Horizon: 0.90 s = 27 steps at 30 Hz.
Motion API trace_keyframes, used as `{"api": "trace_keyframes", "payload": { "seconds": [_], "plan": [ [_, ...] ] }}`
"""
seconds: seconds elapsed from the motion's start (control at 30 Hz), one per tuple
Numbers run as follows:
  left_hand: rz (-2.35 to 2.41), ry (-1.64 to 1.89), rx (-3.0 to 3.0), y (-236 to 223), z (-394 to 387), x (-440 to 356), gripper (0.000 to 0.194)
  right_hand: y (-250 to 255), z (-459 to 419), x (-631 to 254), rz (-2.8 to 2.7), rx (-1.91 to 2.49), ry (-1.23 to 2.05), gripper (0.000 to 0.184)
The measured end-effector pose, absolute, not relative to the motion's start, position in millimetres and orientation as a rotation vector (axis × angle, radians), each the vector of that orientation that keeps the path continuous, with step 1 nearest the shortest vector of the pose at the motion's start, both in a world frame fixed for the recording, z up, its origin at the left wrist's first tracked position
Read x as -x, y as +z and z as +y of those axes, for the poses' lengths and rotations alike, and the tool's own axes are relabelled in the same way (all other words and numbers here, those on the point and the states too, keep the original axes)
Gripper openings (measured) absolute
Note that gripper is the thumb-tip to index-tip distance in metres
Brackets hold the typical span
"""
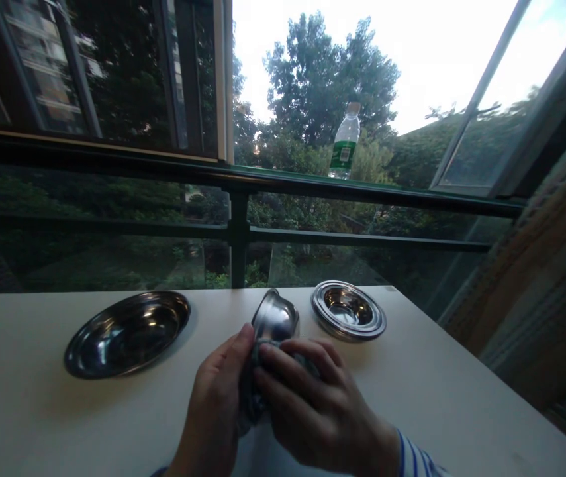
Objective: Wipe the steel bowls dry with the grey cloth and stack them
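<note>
hands (315, 401) grip bowl (279, 321) w/ cloth (267, 344); nested dishes (347, 309) rt.

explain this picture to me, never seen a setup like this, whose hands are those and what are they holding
There is no machine here: these are one person's bare hands, seen from a camera worn on their head, looking forward and down. The left hand holds a shiny metal bowl, tipped on its side. The right hand presses what looks like a cloth to it. On the white table lie a wide metal dish to the left and a smaller rimmed dish to the right. Beyond are a railing and a plastic bottle.
</note>
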State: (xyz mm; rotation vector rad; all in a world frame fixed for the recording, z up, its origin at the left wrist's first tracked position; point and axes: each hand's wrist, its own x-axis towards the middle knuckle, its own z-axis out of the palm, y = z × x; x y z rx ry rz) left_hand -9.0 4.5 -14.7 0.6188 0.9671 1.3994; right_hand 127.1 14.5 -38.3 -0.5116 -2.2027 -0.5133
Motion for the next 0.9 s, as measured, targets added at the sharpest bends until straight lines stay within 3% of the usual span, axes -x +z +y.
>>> {"api": "trace_keyframes", "payload": {
  "seconds": [0.17, 0.37, 0.6, 0.77, 0.9],
  "plan": [
    [0.916, 1.379, -0.618, -18, 4, 8, 0.027, -38, 20, -130, -2.202, 0.487, -0.542, 0.031],
    [0.943, 1.397, -0.629, -21, 2, 4, 0.027, -40, 28, -140, -2.094, 0.759, -0.333, 0.038],
    [0.861, 1.400, -0.633, -22, 4, 9, 0.023, -43, 21, -130, -2.130, 0.487, -0.512, 0.035],
    [0.950, 1.394, -0.607, -23, 3, 7, 0.030, -42, 31, -142, -2.007, 0.750, -0.302, 0.042],
    [0.895, 1.401, -0.608, -24, 3, 9, 0.023, -48, 22, -133, -2.043, 0.579, -0.466, 0.036]
  ]
}}
